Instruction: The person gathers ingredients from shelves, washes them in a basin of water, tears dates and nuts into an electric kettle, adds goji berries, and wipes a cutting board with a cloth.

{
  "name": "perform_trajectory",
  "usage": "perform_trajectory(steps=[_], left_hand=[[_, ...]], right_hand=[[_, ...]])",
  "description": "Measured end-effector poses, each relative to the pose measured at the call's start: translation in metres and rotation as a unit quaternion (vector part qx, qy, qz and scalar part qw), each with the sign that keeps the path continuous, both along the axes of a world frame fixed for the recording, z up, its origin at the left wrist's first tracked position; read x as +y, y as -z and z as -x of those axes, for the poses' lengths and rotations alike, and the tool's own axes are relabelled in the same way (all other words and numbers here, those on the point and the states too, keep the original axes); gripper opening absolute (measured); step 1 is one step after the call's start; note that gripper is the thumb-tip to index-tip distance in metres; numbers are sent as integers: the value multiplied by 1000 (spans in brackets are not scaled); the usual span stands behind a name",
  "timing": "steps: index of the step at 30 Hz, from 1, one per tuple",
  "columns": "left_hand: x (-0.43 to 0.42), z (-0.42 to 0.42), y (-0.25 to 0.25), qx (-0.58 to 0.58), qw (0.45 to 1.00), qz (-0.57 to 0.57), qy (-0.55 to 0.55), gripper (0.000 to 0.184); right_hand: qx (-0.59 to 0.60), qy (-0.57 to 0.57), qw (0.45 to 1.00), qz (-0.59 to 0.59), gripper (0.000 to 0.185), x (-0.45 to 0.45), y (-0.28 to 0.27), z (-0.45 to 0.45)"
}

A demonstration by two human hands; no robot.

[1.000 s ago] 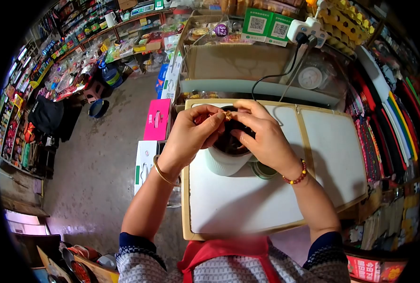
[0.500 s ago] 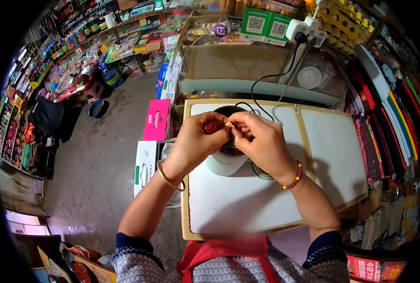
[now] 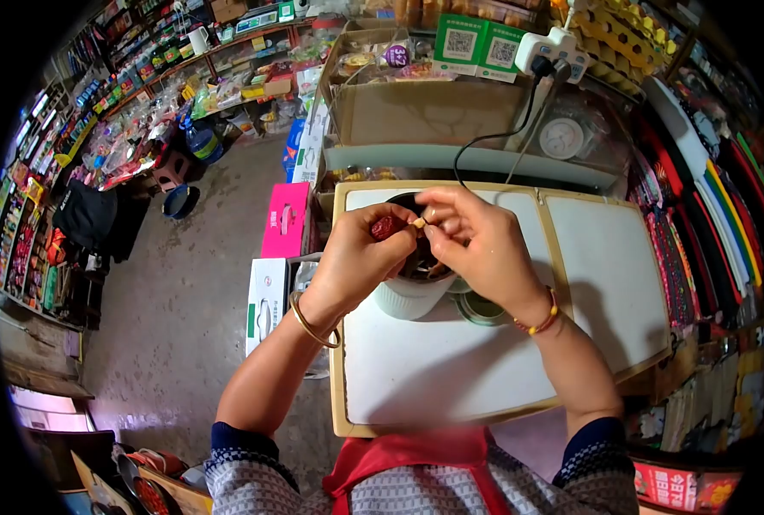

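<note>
My left hand (image 3: 360, 249) is closed around a wrinkled red jujube (image 3: 388, 227). A small pale piece (image 3: 419, 223) shows at the tips of its thumb and forefinger. Close beside that piece is my right hand (image 3: 481, 240), its thumb and fingers apart and partly curled. Both hands are over the mouth of a white ribbed pot (image 3: 409, 296) with a dark inside. Dark brown pieces (image 3: 425, 262) lie in the pot, partly hidden by my hands. A round clear lid (image 3: 482, 309) rests on the table right of the pot, partly under my right wrist.
The pot stands on a white table (image 3: 451, 369) with wooden edging. A power strip (image 3: 554, 56) with a black cord (image 3: 494, 137) hangs behind it. Pink (image 3: 284, 219) and white boxes (image 3: 266, 300) stand at the left, folded cloth (image 3: 708, 215) at the right.
My right hand's fingers have spread and shifted slightly away from the pale piece. More of the pot's contents shows. My left hand keeps the jujube in nearly the same place.
</note>
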State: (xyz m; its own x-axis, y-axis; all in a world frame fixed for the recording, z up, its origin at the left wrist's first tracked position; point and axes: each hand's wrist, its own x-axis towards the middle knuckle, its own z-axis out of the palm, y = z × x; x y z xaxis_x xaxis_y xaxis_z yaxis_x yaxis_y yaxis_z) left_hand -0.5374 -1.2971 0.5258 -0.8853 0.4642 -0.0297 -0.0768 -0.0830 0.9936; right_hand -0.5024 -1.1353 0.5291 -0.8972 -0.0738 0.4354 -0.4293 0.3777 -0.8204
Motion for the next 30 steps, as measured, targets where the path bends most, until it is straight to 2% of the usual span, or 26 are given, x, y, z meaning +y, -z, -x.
perform_trajectory(steps=[1, 2, 3, 7, 8, 10, 11, 15, 17, 18, 20, 22, 26, 28, 30], left_hand=[[0, 0, -1, -2, 1000, 14, -14, 17], [-1, 1, -2, -2, 1000, 15, -14, 17], [-1, 3, -3, 23, 999, 43, -17, 18], [0, 3, -5, 102, 985, 138, -14, 20], [1, 2, -4, 104, 985, 137, -12, 20], [2, 0, -2, 181, 967, 175, -40, 22], [3, -1, -2, 181, 967, 176, -40, 22], [4, 0, -2, 159, 974, 155, -46, 22], [5, 0, -1, 142, 976, 159, -37, 23], [5, -1, -2, 132, 980, 142, -39, 23], [5, -5, -2, 120, 984, 126, -41, 23], [6, -7, -3, 48, 994, 96, -9, 23], [3, -4, -1, 22, 997, 77, -19, 23], [5, -6, 4, 216, 962, 155, -54, 24], [5, -7, 5, 237, 955, 170, -56, 25]], right_hand=[[2, -1, 1000, 1, 20, 1, -4, 0], [145, -9, 978, -148, 25, 4, -9, 1], [281, -16, 914, -291, 30, 7, -11, 2], [302, 39, 853, -424, 25, 6, 0, -3], [319, 43, 843, -431, 19, 6, 2, -1], [323, 68, 833, -444, 18, 2, 4, -4], [327, 92, 823, -455, 17, 0, 5, -5], [323, 91, 829, -448, 18, 0, 7, -5], [254, 54, 893, -368, 21, 1, 6, -5], [254, 54, 893, -368, 21, 2, 5, -3], [207, 44, 954, -214, 23, 5, 2, 1], [174, 33, 966, -190, 19, 8, -1, 1], [136, 6, 979, -152, 12, 10, -2, 2], [120, 0, 982, -144, 9, 9, -5, 0], [108, 6, 983, -147, 9, 8, -8, 0]])
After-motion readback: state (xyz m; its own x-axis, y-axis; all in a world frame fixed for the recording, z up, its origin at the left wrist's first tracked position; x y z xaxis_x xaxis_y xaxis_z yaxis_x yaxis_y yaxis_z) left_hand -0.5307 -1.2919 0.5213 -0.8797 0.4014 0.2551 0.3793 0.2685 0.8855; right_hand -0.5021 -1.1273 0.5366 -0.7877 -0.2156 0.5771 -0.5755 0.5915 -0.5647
